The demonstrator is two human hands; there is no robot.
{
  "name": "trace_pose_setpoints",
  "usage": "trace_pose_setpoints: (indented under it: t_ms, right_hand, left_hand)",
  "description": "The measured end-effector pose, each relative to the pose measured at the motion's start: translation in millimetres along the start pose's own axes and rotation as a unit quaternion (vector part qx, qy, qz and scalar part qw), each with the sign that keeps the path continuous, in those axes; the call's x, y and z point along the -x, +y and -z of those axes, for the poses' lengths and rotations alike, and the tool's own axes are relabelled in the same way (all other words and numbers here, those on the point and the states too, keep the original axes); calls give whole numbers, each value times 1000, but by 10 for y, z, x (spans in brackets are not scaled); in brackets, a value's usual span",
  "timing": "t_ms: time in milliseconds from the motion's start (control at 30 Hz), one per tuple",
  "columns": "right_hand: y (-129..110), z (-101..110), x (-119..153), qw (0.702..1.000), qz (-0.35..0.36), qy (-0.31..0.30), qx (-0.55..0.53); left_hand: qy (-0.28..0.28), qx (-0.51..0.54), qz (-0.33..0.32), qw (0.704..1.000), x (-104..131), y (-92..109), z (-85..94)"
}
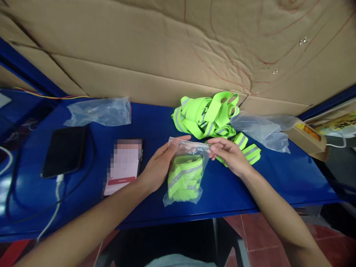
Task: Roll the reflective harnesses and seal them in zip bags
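Note:
Between my hands is a clear plastic bag [185,148] with a folded neon-green reflective strap [185,178] inside it. My left hand [160,163] grips the bag's upper left edge, thumb in front and fingers behind. At the upper right corner, my right hand [229,154] pinches the bag's rim between thumb and fingers. Just behind lies a loose heap of neon-green straps [205,115] with grey reflective stripes. Some strap ends [251,152] stick out past my right hand, which partly hides them.
On the blue table [222,200], a lit phone [125,167] and a dark phone [65,150] plugged into a white cable [57,196] lie at left. Plastic bags sit at back left [100,111] and right [264,129], near a cardboard box [306,137]. A cardboard wall [139,48] stands behind.

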State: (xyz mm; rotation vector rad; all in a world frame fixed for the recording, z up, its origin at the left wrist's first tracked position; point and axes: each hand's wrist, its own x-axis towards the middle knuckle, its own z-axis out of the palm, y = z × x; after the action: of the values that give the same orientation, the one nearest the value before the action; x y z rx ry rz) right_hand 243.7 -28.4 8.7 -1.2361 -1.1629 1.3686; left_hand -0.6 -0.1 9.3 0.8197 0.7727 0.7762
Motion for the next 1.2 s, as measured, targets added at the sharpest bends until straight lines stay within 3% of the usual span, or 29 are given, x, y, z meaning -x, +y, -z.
trace_pose_setpoints:
  t_ms: [100,400,600,767,967,1067,1200]
  right_hand:
    - [8,-12,8,999,2,5,41]
    - [50,-38,63,989,102,50,91]
    - [51,-50,49,993,87,12,74]
    - [54,-48,61,993,88,30,79]
    - [67,-67,67,991,99,22,85]
    - [97,-80,56,992,88,0,87]
    - [132,-78,56,988,105,28,113]
  left_hand:
    - [-9,37,-14,999,-5,32,-6]
    - [-16,52,-21,998,-6,-11,-32]
    - [-10,59,-14,998,-1,-27,-38]
    - [1,50,-18,999,-5,-26,-41]
    - [58,11,-22,998,-39,-102,-12]
    - [45,4,-26,999,-29,-118,-9]
    - [29,-15,-25,999,-6,-113,-24]
